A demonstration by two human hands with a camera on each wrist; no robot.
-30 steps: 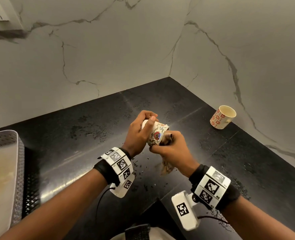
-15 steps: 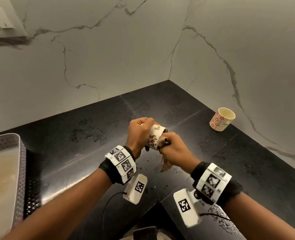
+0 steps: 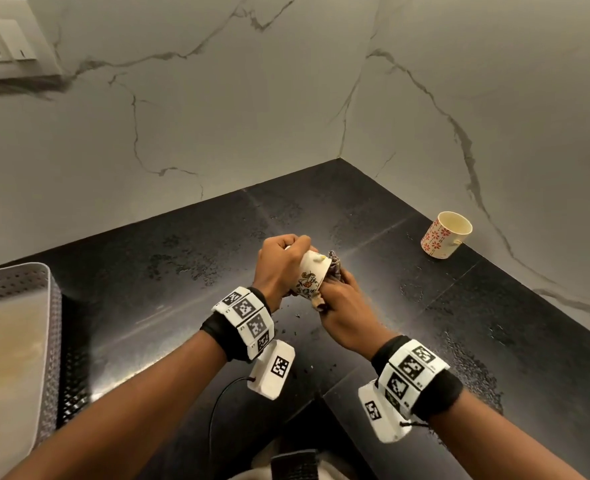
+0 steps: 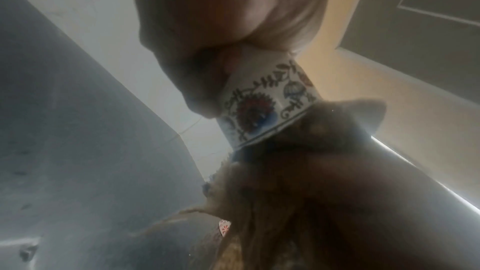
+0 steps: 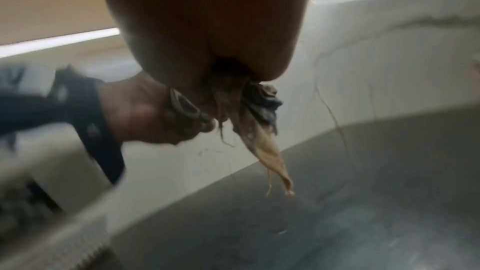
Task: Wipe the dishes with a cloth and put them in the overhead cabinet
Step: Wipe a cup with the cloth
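Note:
Over the black counter (image 3: 169, 271) my left hand (image 3: 279, 268) grips a white floral cup (image 3: 309, 277) by its base end, tilted with its mouth toward my right hand (image 3: 342, 303). The right hand holds a bunched cloth (image 3: 335, 266) pushed against and into the cup's mouth. In the left wrist view the floral cup (image 4: 262, 110) shows its red and blue flower band, with the cloth (image 4: 233, 202) hanging below its rim. A frayed beige end of the cloth (image 5: 259, 141) dangles from my right fist in the right wrist view. The overhead cabinet is out of sight.
A second cup (image 3: 446, 234) with red flower prints stands at the right by the marble wall (image 3: 494, 116). A grey perforated basket (image 3: 20, 306) sits at the counter's left edge. Water drops speckle the counter around my hands. A switch plate (image 3: 6, 50) is on the wall at upper left.
My left hand has turned the cup, so a different part of its pattern faces up. The right hand has twisted the cloth at the cup's mouth. Both hands sank slightly toward the counter.

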